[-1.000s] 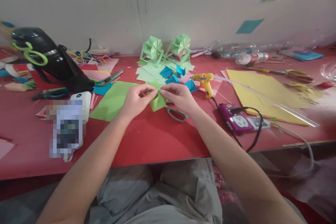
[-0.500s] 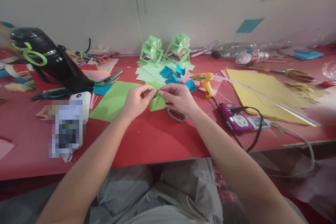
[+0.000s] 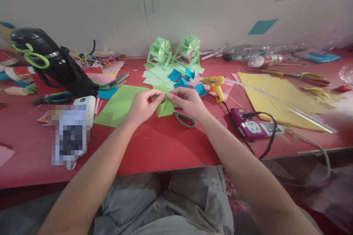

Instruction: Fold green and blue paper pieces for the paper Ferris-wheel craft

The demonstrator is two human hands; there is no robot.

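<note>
Both hands meet over the middle of the red table (image 3: 165, 147). My left hand (image 3: 143, 104) and my right hand (image 3: 185, 101) each pinch a folded light-green paper piece (image 3: 164, 106) held just above the tabletop. The fingers of both hands are closed on its upper edge. A larger flat green sheet (image 3: 118, 104) lies under and to the left of my left hand. Grey-handled scissors (image 3: 185, 119) lie just below my right hand.
Two green folded paper models (image 3: 173, 49) stand at the wall, with blue folded pieces (image 3: 183, 77) and green sheets before them. A yellow glue gun (image 3: 215, 85), a purple power strip (image 3: 252, 126) with cable, yellow paper (image 3: 278, 93) and a black helmet-like object (image 3: 46, 58) surround the hands.
The hands barely shifted; the fingers worked the green paper piece slightly, which now sits a little more folded between them.
</note>
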